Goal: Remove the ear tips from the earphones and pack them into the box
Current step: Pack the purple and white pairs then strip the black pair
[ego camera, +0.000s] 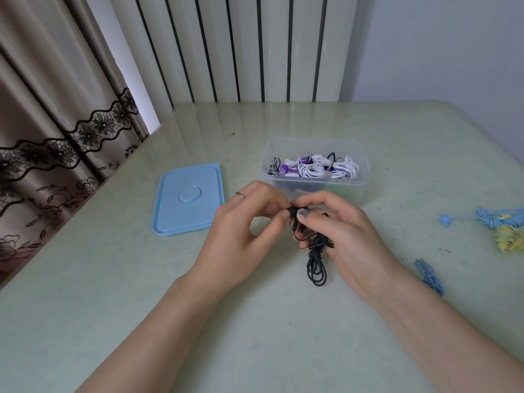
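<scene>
Both hands meet over the desk (255, 321), just in front of the box. Left hand (249, 222) pinches the earbud end of the black earphones (316, 251) between thumb and fingertips; ring on 1 finger. Right hand (337, 231) has its grip clamped on the same earbud from the other side, thumb on top, with the coiled cable bundle held in the palm. Cable loops hang below the right hand down to the desk; gold jack plug sticks out left of the bundle. The ear tip itself is hidden between the fingertips.

Clear plastic box (365, 154) sits open just beyond the hands, holding white, purple and black-and-white earphones (312, 167) in a tangle. Its blue lid (188, 198) lies flat on the desk, left of the box and apart from it.

Right side of desk: blue coiled earphones (493, 217), yellow earphones (507, 241) touching them, another blue bundle (429, 276) nearer. Curtain (56, 123) left, radiator (241, 46) behind.
</scene>
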